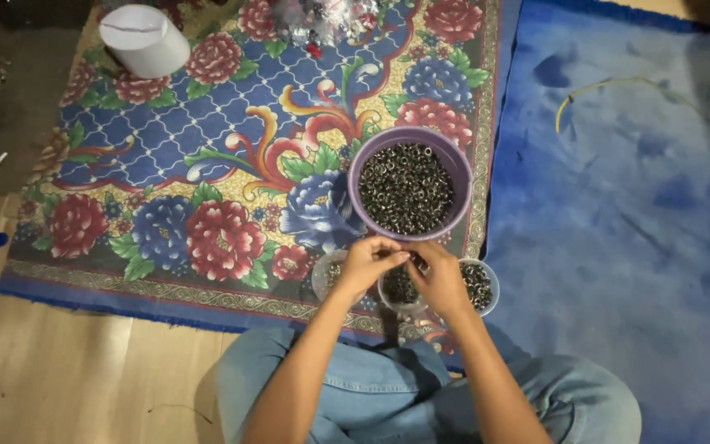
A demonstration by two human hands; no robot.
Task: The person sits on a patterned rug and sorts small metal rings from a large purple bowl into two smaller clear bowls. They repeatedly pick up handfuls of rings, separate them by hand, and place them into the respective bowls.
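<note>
The small metal ring pieces [411,261] sit pinched between my fingertips, just in front of my knees and right above the small clear bowls [477,284]. They are too tiny to make out any long axis; I can only tell they are dark and shiny, like the eyelets heaped in the purple bowl [409,187] just beyond. My left hand [365,267] comes in from the left with its grip closed on the pieces, thumb and forefinger meeting. My right hand [439,278] meets it from the right, fingers curled; whether that grip clamps a piece of its own I cannot tell. Both hands are equally near, touching at the tips. All 3 bowls rest on a floral rug [207,164] on the floor, with a blue mat [618,230] to my right and a white tub [145,39] well apart.
</note>
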